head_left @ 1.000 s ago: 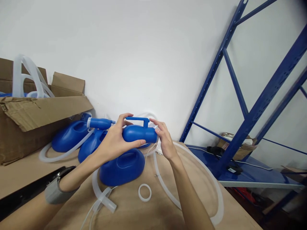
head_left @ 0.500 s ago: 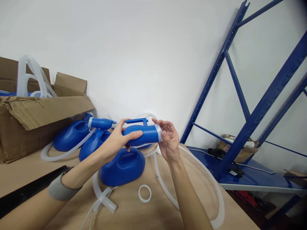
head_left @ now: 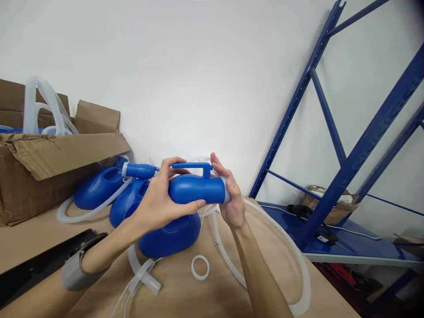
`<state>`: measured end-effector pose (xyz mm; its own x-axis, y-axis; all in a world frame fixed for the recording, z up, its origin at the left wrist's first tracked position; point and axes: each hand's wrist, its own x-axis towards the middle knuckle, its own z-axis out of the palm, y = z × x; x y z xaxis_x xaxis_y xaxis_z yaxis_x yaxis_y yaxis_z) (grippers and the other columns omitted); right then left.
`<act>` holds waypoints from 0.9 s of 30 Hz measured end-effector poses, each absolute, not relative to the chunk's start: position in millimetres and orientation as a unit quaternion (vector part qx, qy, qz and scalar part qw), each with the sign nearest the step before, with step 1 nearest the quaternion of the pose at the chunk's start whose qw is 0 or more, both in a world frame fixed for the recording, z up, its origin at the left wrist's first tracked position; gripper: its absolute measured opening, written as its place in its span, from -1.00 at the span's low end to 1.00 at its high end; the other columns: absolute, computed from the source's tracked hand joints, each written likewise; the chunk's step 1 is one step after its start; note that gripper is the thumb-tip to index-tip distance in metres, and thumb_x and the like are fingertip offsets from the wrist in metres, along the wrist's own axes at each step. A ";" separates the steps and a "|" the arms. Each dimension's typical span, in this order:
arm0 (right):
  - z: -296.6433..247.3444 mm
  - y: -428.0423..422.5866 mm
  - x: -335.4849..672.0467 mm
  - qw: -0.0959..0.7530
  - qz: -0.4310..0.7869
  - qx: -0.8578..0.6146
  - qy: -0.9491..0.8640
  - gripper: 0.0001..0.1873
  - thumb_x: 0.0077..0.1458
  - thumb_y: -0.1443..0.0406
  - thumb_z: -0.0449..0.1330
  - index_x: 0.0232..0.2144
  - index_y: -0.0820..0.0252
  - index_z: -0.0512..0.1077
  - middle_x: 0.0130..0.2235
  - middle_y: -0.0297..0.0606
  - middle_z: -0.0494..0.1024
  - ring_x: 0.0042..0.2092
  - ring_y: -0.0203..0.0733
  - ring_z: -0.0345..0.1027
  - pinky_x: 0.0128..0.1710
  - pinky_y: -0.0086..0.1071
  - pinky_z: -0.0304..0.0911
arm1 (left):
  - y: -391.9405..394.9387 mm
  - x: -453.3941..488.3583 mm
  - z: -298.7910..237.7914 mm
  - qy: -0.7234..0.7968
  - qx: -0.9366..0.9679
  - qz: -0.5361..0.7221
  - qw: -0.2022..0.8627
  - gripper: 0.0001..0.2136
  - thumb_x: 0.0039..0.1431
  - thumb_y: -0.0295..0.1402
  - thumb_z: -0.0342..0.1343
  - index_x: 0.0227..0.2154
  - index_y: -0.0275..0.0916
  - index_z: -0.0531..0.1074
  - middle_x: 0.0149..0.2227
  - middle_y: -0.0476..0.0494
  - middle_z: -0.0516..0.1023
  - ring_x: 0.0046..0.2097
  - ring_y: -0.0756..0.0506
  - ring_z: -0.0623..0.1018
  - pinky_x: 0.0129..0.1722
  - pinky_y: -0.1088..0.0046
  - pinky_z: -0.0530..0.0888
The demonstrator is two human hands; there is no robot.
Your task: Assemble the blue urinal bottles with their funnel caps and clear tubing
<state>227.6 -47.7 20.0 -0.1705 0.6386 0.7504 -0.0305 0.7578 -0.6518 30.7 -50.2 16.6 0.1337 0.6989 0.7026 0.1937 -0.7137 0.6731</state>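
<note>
I hold a blue plastic bottle (head_left: 198, 187) with a thin top handle level above the wooden table (head_left: 205, 296). My left hand (head_left: 159, 201) wraps round its rounded rear end, thumb over the handle. My right hand (head_left: 232, 194) cups the neck end, where a translucent white cap shows between the fingers. Right under the bottle another blue bottle (head_left: 168, 236) lies on the table. A loose white ring (head_left: 200, 267) lies in front of it.
Two more blue bottles (head_left: 96, 187) lie by the wall with clear tubing (head_left: 265, 265) looping over the table. An open cardboard box (head_left: 43, 163) with tubing stands at the left. A blue metal shelf frame (head_left: 347, 163) stands at the right.
The bottle has levelled out and shifted slightly right. My right hand has closed over the capped neck end, and my left thumb has moved onto the handle.
</note>
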 end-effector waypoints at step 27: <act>9.9 -57.6 223.9 0.612 0.159 -0.185 -0.753 -0.35 0.26 -0.09 0.05 0.35 -0.26 0.21 0.47 -0.49 0.10 0.51 0.11 -0.19 0.46 0.15 -0.23 | -62.0 33.2 28.7 0.315 0.703 0.549 0.323 -0.28 -0.09 -0.08 0.42 0.12 -0.09 0.25 -0.18 -0.10 0.61 -0.29 -0.18 0.63 -0.36 0.36 0.56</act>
<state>223.9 -57.6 9.9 -0.1831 0.4722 0.8622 0.0840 0.8814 -0.4649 33.2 -62.0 28.7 0.1983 0.7976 0.5697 0.0878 -0.5934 0.8001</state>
